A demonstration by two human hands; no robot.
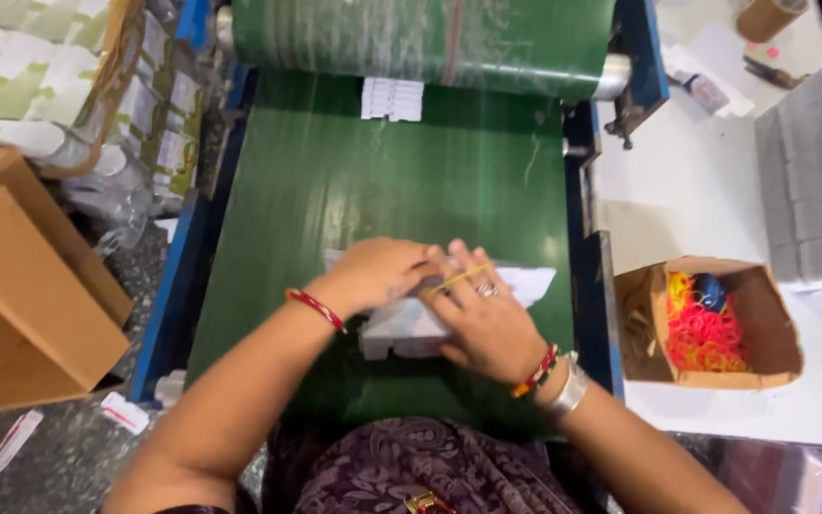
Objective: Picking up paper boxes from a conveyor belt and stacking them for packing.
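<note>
Your left hand (378, 271) and right hand (487, 319) press together on a stack of white cartons (401, 328) near the conveyor belt's (335, 171) front edge — a yellow rubber band (459, 277) stretched across your right fingers. More white cartons (392, 98) lie at the belt's far end. Beside its right edge — a cardboard box of rubber bands (706, 328).

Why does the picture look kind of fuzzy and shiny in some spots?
Head view: the whole frame is soft, and the left hand and right hand on the white stack are blurred; the plastic-wrapped green roll shows pale glare streaks; the white table is bright and washed out; the edges bend slightly, as with a wide lens.
</note>
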